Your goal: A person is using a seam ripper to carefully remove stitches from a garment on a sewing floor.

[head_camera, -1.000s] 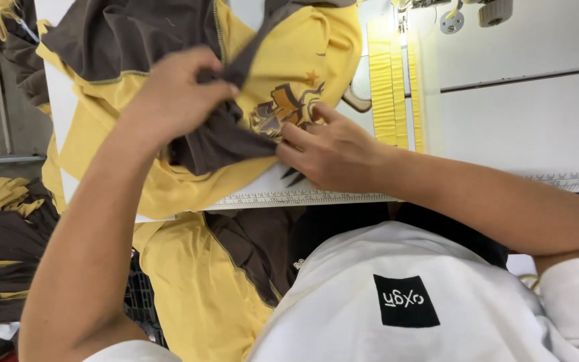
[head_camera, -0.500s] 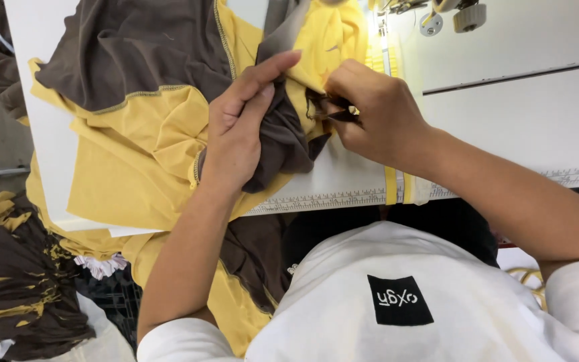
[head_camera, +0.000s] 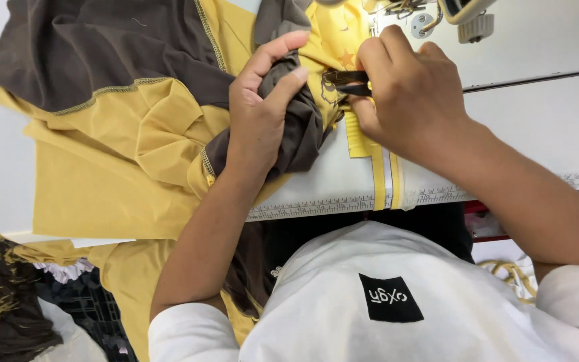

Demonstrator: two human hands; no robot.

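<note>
A yellow and dark brown garment lies spread over the white sewing table. My left hand bunches a fold of its brown fabric near the middle. My right hand pinches a dark strip of the garment just below the sewing machine head, touching the yellow printed part. A yellow tape strip runs from under my right hand to the table's front edge.
A ruler scale is marked along the table's front edge. More yellow and brown garments are piled at the lower left, below the table. My white shirt fills the bottom of the view.
Both hands have shifted right and up towards the machine head with the garment. My left hand went from lying flat on the fabric to bunching the brown fold.
</note>
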